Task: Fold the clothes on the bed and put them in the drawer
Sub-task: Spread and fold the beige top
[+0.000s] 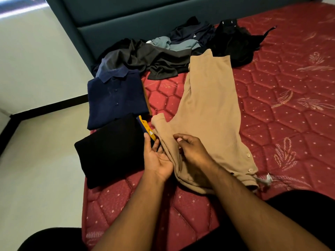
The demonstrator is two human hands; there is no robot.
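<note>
1. Bed [272, 124] – red quilted mattress, clothes spread over the head end and the left side.
2. Done so far, by the look of it: a navy polo shirt [116, 98] folded flat at the left edge, a black folded piece [110, 151] just in front of it, and a navy-and-yellow garment [146, 127] peeking out between them.
3. In hand: a tan shirt [210, 109] lying lengthwise mid-bed, buttons at its near right edge; looks partly folded, one sleeve turned in.
4. Left hand [156, 158] – palm up, fingers loosely spread beside the tan cloth's left edge; grip slack, nothing pinched that I can see.
5. Right hand [192, 151] – fingers curled into the tan cloth near the collar end; grip appears to gather a fold.
6. Still to fold: a heap by the headboard [145, 17] – dark grey [154, 58], pale grey-green [174, 43], navy [192, 31], black [233, 44].
7. No drawer in view; judged under halfway.
</note>
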